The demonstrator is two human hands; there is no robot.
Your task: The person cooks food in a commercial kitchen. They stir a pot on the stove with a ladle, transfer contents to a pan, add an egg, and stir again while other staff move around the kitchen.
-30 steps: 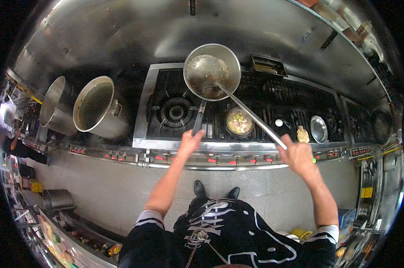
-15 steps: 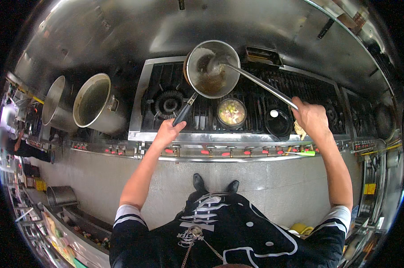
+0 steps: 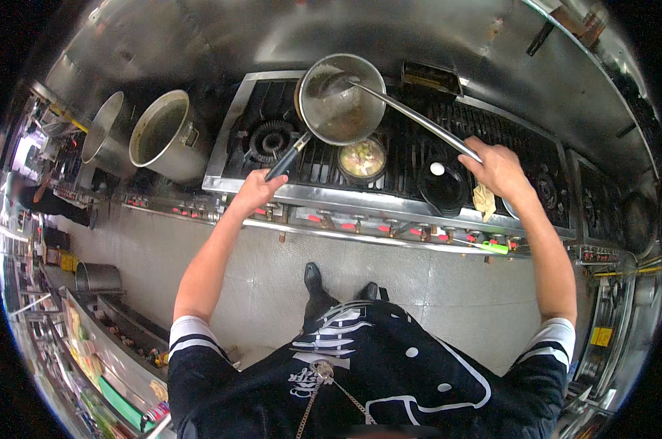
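Note:
My left hand is closed around the black handle of a steel saucepan, which is raised over the stove and tilted toward me. A little brownish residue clings to its inside. My right hand grips the end of a long metal ladle, whose bowl rests inside the pan near the far wall. Just below the saucepan, a small round pot holds pale and green chopped food in liquid. Near my right hand is a black pan with a white, round, egg-like thing at its edge.
Two tall stockpots stand left of the stove. A crumpled yellowish cloth lies at the front edge, above a bright green-handled tool. Red-handled gas valves line the front. Another person is at far left.
The view has shifted, so the stove sits farther left and tilted. Inside the saucepan, the ladle's bowl has moved toward the far wall. Both hands keep their grips.

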